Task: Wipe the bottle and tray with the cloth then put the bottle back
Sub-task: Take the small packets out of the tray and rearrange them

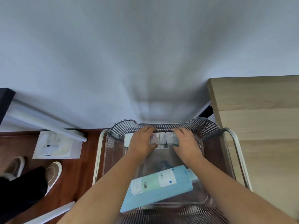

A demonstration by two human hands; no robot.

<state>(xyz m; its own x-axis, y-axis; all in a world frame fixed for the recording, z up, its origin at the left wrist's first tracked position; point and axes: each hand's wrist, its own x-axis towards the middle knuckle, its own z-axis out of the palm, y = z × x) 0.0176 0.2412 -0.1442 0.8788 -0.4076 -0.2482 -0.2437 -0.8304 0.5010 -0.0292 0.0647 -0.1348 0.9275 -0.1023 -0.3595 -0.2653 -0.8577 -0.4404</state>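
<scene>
While the bottle (pixel 159 186) lies on its side across the near end of the tray (pixel 163 125), its base overhangs the near rim toward you, and that is your first risk: a nudge from either forearm, both of which pass directly over it, could roll or tip it out toward the floor (pixel 77 167). You can see a pale blue body, a squared shoulder and cap pointing to your right, and a white and green label with a barcode facing up; no spill shows on it. The tray is clear ribbed plastic seated in a metal-framed cart (pixel 237 152), and its see-through floor makes the bottle's contact hard to judge. Your left hand (pixel 141 143) and right hand (pixel 184 141) are both at the far end, fingers curled down onto small patterned boxes (pixel 163 139) against the far wall; whether either actually clamps a box, you cannot tell from this view. No cloth is visible in either hand, so wiping appears not to be under way. Shifting those boxes carelessly could jolt the tray and disturb the bottle. Beyond the cart stand a wooden tabletop (pixel 258 110) to your right and a white box (pixel 56 146) on the floor to your left.
</scene>
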